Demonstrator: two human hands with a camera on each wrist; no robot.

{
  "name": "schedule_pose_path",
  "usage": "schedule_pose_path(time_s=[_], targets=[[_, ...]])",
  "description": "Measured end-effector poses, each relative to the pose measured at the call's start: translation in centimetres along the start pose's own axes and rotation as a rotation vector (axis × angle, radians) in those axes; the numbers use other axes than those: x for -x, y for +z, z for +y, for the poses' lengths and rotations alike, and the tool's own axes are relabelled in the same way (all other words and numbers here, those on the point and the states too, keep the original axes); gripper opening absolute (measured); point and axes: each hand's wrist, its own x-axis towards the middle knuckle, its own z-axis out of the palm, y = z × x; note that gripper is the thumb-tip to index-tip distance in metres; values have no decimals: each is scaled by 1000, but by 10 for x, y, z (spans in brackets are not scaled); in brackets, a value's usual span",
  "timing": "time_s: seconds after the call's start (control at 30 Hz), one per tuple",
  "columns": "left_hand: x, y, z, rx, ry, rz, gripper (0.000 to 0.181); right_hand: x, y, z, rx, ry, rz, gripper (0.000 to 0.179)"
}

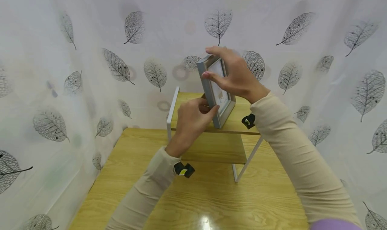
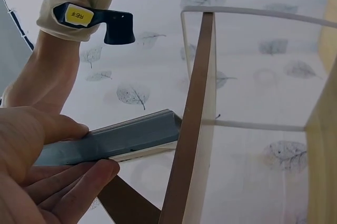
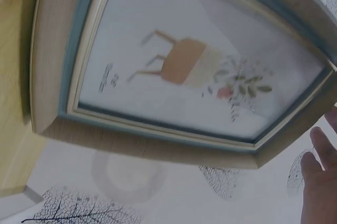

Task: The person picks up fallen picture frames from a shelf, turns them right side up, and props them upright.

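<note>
A picture frame (image 1: 228, 113) with a grey-blue outer side and pale wood front is held at the upper shelf (image 1: 184, 117) of a small two-tier rack, its lower end at the board's front. My left hand (image 1: 193, 120) pinches its left side, thumb in front and fingers behind. Around the upper part, my right hand (image 1: 237, 72) holds it with the thumb over the front. In the right wrist view, the picture (image 3: 184, 66) shows a chair with flowers and leaves. A dark brown strip (image 2: 129, 200) shows behind the frame in the left wrist view.
The rack has light metal side legs (image 1: 249, 159) and a lower shelf (image 1: 216, 147). It stands on a wood-grain table (image 1: 145, 146). A leaf-printed white curtain (image 1: 175, 28) hangs behind and at both sides.
</note>
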Motion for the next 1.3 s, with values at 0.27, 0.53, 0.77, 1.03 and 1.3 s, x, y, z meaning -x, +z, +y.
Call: schedule_pose_path(time_s=[0.27, 0.53, 0.77, 1.03, 1.3], targets=[[-1, -1, 0, 21, -18, -6, 25, 0, -11, 23, 10, 100, -41, 61], [0, -4, 1, 12, -42, -17, 25, -2, -9, 40, 33, 170, -52, 67], [-1, -7, 1, 14, -43, -38, 23, -3, -3, 49, 72, 212, -41, 69], [-2, -12, -2, 17, -74, -79, 23, -3, -1, 52, 92, 203, 59, 62], [-5, -17, -7, 1, -118, -99, 26, -1, -3, 49, 170, 225, 85, 54]])
